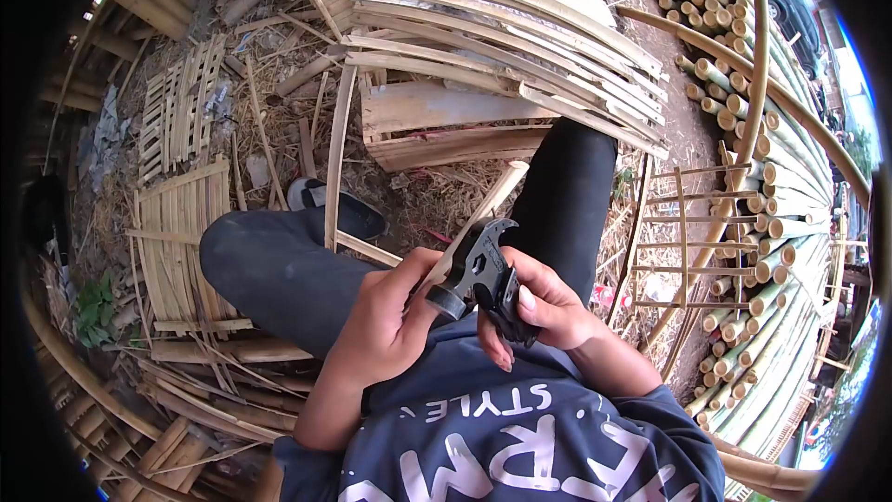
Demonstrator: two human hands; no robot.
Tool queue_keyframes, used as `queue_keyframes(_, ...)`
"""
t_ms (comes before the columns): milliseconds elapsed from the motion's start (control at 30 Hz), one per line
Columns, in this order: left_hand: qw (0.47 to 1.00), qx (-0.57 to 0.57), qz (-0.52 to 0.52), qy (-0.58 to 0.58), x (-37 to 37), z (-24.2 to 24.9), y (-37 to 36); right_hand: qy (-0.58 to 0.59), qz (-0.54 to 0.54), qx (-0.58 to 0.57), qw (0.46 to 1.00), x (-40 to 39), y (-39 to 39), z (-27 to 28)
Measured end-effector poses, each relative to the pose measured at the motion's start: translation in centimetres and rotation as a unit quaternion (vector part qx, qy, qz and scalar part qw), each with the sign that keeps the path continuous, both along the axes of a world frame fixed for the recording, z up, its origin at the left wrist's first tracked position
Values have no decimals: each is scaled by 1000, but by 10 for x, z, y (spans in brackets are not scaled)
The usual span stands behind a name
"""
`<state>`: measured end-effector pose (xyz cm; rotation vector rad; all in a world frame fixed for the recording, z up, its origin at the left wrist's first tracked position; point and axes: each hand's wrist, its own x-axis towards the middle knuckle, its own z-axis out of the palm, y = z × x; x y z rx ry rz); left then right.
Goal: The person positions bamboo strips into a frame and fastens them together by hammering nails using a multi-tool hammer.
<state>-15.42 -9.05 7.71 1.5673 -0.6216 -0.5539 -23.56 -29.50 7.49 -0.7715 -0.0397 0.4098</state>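
A black hammer multi-tool [481,265] with a claw and a round striking face is in front of my chest. My right hand [550,305] is closed around its folded handle parts, thumb on top. My left hand [395,311] is closed on a pale split bamboo strip [497,191] that points up and away between my knees. The hammer's striking face is right beside my left fingers, and its head overlaps the strip's lower part in this view. The strip's near end is hidden by the hand.
Beyond my knees lies a slatted bamboo panel [483,28] with a flat board [437,110] beneath. Smaller slatted panels [186,242] lie at left. Stacked bamboo poles [780,223] and a lattice frame [688,242] line the right. Straw and offcuts litter the ground.
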Motion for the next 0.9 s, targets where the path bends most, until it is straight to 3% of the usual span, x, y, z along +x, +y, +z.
queue_keyframes(100, 999, 13, -4, -39, 2, 2, -8, 10, -7, -30, 999, 0, -10, -5)
queue_keyframes(200, 996, 82, 7, -45, 4, 4, -13, 17, 19, -34, 999, -2, -25, -12)
queue_keyframes(267, 984, 140, 31, -109, 3, 0, -16, 29, 41, -28, 998, -4, -29, -13)
queue_keyframes(500, 954, 197, 91, -208, -5, -14, -26, 131, 90, 187, 969, -21, -40, -24)
queue_keyframes(600, 951, 205, 101, -207, -1, -20, -30, 144, 28, 107, 983, -21, -31, -13)
queue_keyframes(633, 950, 200, 106, -216, 0, -21, -30, 161, 6, 29, 987, -16, -28, -4)
queue_keyframes(700, 946, 194, 116, -231, 1, -22, -29, 84, -31, -208, 974, -11, -24, -3)
queue_keyframes(800, 943, 200, 117, -237, 3, -27, -30, 76, -47, -293, 952, -10, -26, -3)
queue_keyframes(833, 944, 210, 107, -232, 4, -27, -30, 123, -19, -120, 985, -12, -29, -7)
queue_keyframes(867, 944, 220, 96, -225, 4, -27, -30, 168, 10, 58, 984, -19, -34, -15)
queue_keyframes(900, 945, 230, 86, -218, 4, -27, -29, 205, 37, 234, 950, -22, -37, -21)
